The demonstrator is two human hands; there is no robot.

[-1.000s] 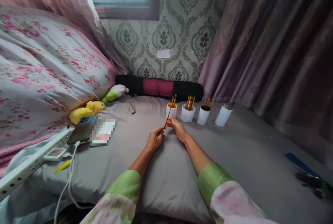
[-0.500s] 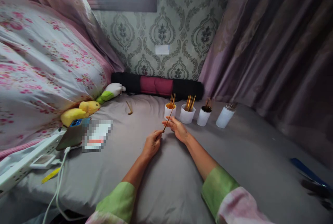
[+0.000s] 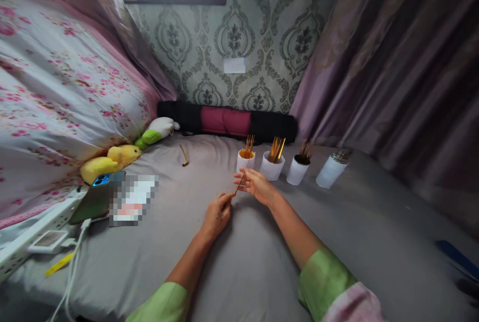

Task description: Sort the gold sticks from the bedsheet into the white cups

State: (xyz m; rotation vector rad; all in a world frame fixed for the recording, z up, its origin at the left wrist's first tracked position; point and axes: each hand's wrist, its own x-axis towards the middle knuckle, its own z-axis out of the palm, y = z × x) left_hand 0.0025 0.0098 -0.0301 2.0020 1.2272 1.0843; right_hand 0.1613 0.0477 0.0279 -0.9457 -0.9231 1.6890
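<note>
My left hand [image 3: 218, 212] rests on the grey sheet and pinches the lower end of a thin orange stick [image 3: 239, 183]. My right hand [image 3: 256, 185] pinches the same stick higher up, close to the leftmost white cup [image 3: 245, 159], which holds orange sticks. Three more white cups stand in a row to its right: one with yellow-orange sticks [image 3: 272, 164], one with dark sticks [image 3: 298, 168], and one with a silvery top [image 3: 331, 170].
A couple of loose sticks [image 3: 184, 156] lie further back on the grey bed sheet [image 3: 359, 222]. Plush toys [image 3: 107, 160], a phone [image 3: 93, 197], a power strip [image 3: 30, 232] and cables lie left. A black-and-red bolster [image 3: 228, 121] lies against the wall. A blue object [image 3: 458, 259] is far right.
The view has tilted down and drifted. Both hands keep the stick; my right hand's fingers have spread a little and the hands sit slightly lower in view.
</note>
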